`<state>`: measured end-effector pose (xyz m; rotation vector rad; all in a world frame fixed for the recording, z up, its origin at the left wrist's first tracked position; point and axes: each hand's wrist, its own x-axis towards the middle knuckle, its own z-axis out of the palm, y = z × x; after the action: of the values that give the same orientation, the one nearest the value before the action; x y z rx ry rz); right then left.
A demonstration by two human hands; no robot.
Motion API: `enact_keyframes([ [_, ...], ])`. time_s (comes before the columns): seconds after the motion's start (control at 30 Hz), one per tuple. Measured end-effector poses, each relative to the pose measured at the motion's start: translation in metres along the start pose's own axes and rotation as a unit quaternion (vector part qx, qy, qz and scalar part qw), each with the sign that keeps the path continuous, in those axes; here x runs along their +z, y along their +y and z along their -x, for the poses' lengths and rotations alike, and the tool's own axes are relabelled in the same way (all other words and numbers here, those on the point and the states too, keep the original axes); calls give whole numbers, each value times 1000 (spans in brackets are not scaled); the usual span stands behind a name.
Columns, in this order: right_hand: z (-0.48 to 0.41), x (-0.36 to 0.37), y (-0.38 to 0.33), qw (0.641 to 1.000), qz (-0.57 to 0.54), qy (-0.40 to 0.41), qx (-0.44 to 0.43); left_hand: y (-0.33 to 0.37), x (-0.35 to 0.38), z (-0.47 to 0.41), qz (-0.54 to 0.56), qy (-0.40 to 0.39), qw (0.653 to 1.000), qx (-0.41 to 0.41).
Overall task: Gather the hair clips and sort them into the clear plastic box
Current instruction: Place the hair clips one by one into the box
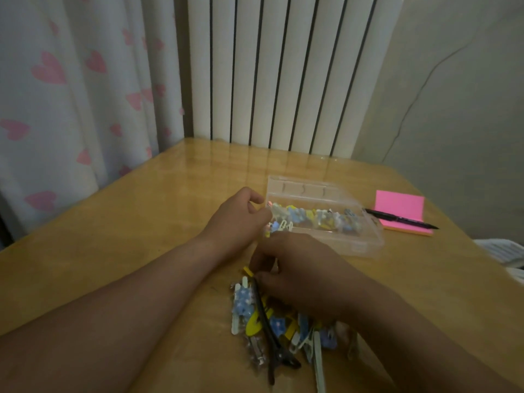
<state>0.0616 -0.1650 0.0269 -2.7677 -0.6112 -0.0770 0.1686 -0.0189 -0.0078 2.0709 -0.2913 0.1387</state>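
A home room: heart-print curtain (71, 89), white radiator (283, 72), wooden table (141, 222).

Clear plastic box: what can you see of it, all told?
The clear plastic box is a shallow, see-through rectangle lying flat on the wooden table, its lid open toward the back. Small yellow, blue and white hair clips lie along its inside. The left hand, fingers curled, is at its left end; contact is unclear. A pink sticky-note pad lies apart on its right.
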Motion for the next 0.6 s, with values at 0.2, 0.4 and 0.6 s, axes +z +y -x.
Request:
enact_keyframes([
  [0.2, -3, 3, -4, 1000, -6, -10, 12, 0, -1, 1, 1, -1, 1000, 0],
  [0.4, -7, 5, -9, 1000, -9, 6, 5, -1, 0, -1, 12, -2, 1000, 0],
  [0.6, -2, -17, 11, 987, -110, 99, 61, -3, 0, -2, 21, -7, 1000, -3],
])
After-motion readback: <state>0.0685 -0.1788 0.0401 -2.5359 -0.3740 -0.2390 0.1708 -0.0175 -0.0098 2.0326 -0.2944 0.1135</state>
